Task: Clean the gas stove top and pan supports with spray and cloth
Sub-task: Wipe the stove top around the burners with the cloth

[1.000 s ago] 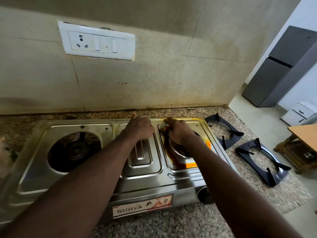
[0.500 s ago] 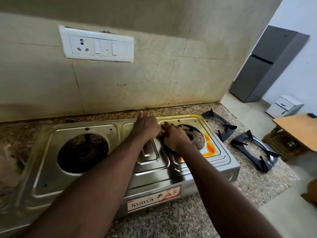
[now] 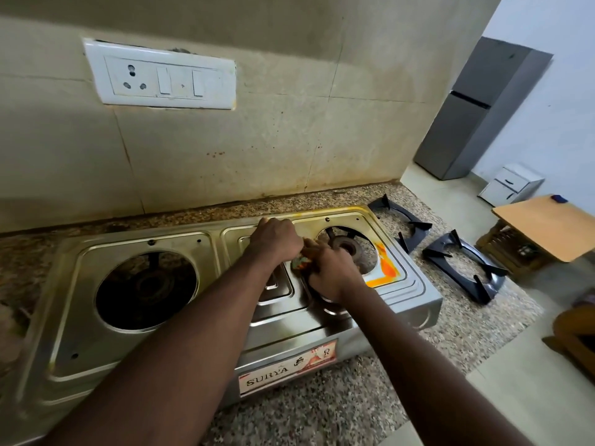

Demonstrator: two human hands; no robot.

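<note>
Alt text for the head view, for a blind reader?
The left hand and right hand meet on a steel stove, the right gripping a colourful cloth beside the right burner. Orange residue stains its right edge; two pan supports lie on the counter beside it.

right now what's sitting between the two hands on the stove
A bunched multicoloured cloth sits between the left hand and the right hand, on the stove top; the head view shows it.
</note>
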